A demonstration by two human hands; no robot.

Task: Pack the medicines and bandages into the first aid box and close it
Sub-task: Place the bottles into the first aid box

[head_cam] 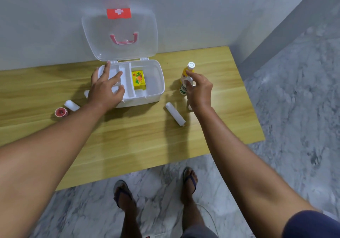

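The white first aid box stands open on the wooden table, its clear lid leaning back against the wall. A yellow medicine carton lies in its right compartment. My left hand rests with spread fingers on the white divider tray at the box's left side. My right hand is at the upright yellow-and-white bottle right of the box, finger and thumb curled round its middle. A long white bandage roll lies in front of the box.
Left of the box lie a short white roll and a red tape roll; another white item is half hidden behind my left wrist. The table stands against the wall, with marble floor to the right.
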